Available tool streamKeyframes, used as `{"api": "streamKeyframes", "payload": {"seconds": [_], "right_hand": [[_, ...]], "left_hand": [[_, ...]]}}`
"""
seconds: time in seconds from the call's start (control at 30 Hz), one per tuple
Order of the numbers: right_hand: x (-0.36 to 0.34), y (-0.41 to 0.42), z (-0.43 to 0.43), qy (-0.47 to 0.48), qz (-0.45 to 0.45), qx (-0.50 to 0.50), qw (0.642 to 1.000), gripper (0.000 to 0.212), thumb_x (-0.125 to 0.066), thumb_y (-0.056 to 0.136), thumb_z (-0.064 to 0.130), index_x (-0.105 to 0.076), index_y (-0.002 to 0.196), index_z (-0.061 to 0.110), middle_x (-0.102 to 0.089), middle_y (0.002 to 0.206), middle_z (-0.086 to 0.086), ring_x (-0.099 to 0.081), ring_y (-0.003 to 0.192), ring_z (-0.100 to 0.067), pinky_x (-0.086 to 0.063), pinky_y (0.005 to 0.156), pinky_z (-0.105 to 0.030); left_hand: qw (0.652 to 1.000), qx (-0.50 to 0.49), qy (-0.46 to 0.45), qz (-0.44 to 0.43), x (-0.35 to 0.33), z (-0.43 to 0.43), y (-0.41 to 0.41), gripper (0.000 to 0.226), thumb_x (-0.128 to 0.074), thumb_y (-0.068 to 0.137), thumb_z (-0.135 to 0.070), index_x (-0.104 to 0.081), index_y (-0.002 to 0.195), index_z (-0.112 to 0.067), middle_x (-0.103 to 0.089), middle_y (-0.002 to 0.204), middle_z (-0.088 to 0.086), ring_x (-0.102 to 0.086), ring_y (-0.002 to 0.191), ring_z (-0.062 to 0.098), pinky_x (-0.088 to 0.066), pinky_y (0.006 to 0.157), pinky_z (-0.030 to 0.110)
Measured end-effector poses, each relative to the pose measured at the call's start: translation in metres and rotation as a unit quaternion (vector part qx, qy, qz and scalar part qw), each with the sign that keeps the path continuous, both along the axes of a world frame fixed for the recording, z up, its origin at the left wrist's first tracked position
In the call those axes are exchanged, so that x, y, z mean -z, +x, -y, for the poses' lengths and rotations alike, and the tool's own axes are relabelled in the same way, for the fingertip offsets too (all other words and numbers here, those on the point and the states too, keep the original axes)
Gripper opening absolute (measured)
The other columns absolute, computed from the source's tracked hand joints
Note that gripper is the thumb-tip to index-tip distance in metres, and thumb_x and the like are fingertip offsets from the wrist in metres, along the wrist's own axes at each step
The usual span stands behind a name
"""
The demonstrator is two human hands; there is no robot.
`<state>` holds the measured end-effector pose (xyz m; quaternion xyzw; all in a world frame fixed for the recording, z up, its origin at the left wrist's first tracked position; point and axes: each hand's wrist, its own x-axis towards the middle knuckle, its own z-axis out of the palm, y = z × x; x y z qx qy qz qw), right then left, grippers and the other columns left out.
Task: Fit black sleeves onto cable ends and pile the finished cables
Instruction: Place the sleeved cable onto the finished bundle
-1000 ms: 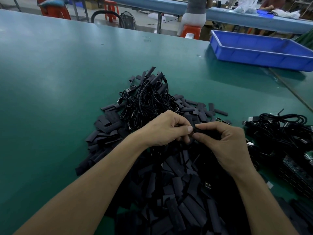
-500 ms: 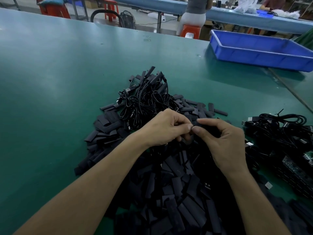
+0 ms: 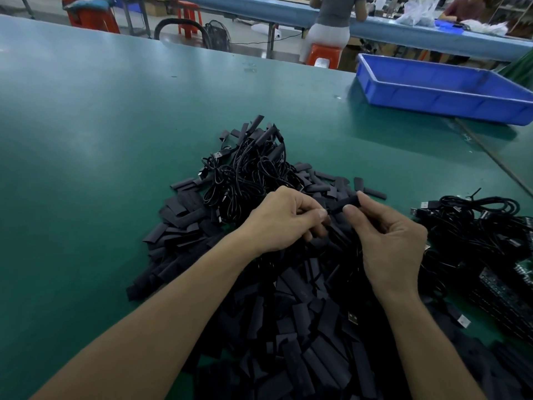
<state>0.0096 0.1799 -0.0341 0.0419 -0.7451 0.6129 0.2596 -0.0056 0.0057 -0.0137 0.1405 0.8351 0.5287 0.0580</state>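
Both hands meet over a heap of loose black sleeves (image 3: 302,327) on the green table (image 3: 101,140). My right hand (image 3: 386,235) pinches a black sleeve (image 3: 344,204) between thumb and fingers. My left hand (image 3: 285,220) pinches the thin cable (image 3: 328,212) right where it enters that sleeve. Behind the hands lies a tangled pile of black cables (image 3: 248,174) with sleeved ends. More black cables (image 3: 484,223) with bare USB plugs lie at the right.
A blue plastic tray (image 3: 444,88) stands at the back right. Dark circuit boards (image 3: 507,295) lie at the right edge. A person on an orange stool (image 3: 323,54) works at another bench behind the table.
My hands have drawn slightly apart, so the sleeve and a short bit of cable now show between the fingertips. The right hand has shifted a little to the right.
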Motion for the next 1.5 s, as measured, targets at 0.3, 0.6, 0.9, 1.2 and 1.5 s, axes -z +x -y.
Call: {"api": "streamKeyframes", "payload": {"seconds": [0.3, 0.6, 0.9, 1.2, 1.5], "right_hand": [[0.0043, -0.0033, 0.0007, -0.040, 0.010, -0.013, 0.999, 0.030, -0.079, 0.082, 0.009, -0.073, 0.099, 0.033, -0.074, 0.090, 0.024, -0.071, 0.089, 0.002, -0.052, 0.082, -0.011], [0.0025, -0.0015, 0.0039, -0.055, 0.026, 0.006, 0.998, 0.028, -0.081, 0.082, 0.014, -0.074, 0.101, 0.034, -0.077, 0.084, 0.009, -0.074, 0.080, -0.008, -0.056, 0.077, -0.017], [0.0011, 0.0010, 0.0039, -0.033, 0.030, 0.009, 0.999, 0.029, -0.082, 0.081, 0.015, -0.073, 0.100, 0.035, -0.077, 0.084, 0.009, -0.074, 0.083, -0.010, -0.058, 0.083, -0.027], [0.0019, 0.0003, 0.0034, -0.050, 0.027, -0.010, 0.998, 0.032, -0.083, 0.078, 0.010, -0.074, 0.095, 0.036, -0.077, 0.081, 0.012, -0.074, 0.079, -0.007, -0.056, 0.077, -0.017], [-0.0004, 0.0009, -0.0002, -0.052, 0.018, -0.008, 0.998, 0.020, -0.078, 0.085, 0.016, -0.075, 0.084, 0.036, -0.076, 0.084, 0.004, -0.073, 0.078, -0.013, -0.056, 0.074, -0.019]], "left_hand": [[0.999, -0.025, -0.022, -0.028, 0.0022, -0.0028, 0.0009, 0.020, -0.060, 0.097, -0.025, -0.074, 0.083, -0.026, -0.074, 0.071, -0.013, -0.070, 0.064, 0.008, -0.060, 0.078, 0.043], [0.998, -0.018, -0.048, -0.033, 0.0018, -0.0050, 0.0025, 0.019, -0.058, 0.099, -0.030, -0.075, 0.092, -0.027, -0.075, 0.077, -0.015, -0.071, 0.076, 0.011, -0.059, 0.081, 0.046], [0.997, -0.028, -0.046, -0.047, 0.0036, -0.0057, 0.0024, 0.019, -0.059, 0.099, -0.029, -0.074, 0.088, -0.027, -0.073, 0.074, -0.015, -0.068, 0.063, 0.006, -0.059, 0.077, 0.044], [0.997, -0.035, -0.048, -0.047, 0.0029, -0.0057, 0.0037, 0.019, -0.059, 0.099, -0.027, -0.074, 0.089, -0.025, -0.074, 0.073, -0.012, -0.069, 0.062, 0.008, -0.060, 0.076, 0.044], [0.994, -0.008, -0.109, -0.029, -0.0020, -0.0050, 0.0044, 0.017, -0.062, 0.096, -0.034, -0.069, 0.080, -0.035, -0.067, 0.070, -0.018, -0.060, 0.067, 0.009, -0.056, 0.078, 0.041]]}}
